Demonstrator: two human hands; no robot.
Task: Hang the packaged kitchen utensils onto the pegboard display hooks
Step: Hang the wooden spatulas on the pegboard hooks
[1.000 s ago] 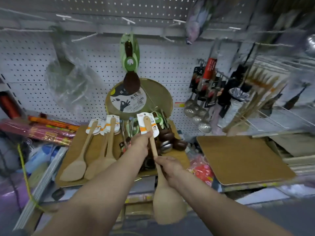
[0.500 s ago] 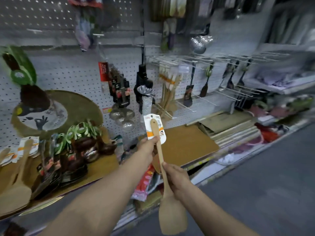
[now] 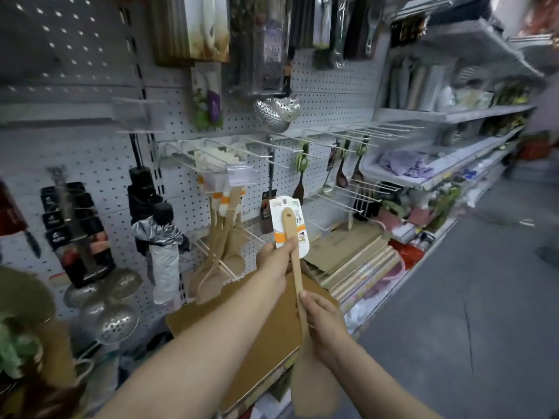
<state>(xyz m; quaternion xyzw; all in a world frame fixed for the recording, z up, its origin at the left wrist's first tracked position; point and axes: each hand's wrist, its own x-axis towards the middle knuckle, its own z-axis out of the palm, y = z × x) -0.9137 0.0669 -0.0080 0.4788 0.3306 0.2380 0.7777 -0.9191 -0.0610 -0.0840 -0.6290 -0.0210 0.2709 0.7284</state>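
The step in hand looks like the carry to the hook: a wooden spatula is held upright in front of the pegboard, not yet on any peg. The left hand pinches it high on the handle, thumb and fingers at the lower edge of its header card, while the right hand has its fingers curled round the handle lower down, just above the broad blade (which hangs down towards the bottom edge of the view). Both grips are clamped on the spatula.

Just left of the card, a row of matching wooden spatulas with the same orange-and-white cards hangs from a wire hook, so I judge that hook to be the target. The next move calls for lifting the card to the tip of the hook, lining up the card's hang hole with the wire, and sliding it back behind the clear price-tag holder.

The card carries a small cartoon figure and some Chinese characters, too blurred to read with confidence; no brand can be made out. Packaging on the other goods is equally unreadable.
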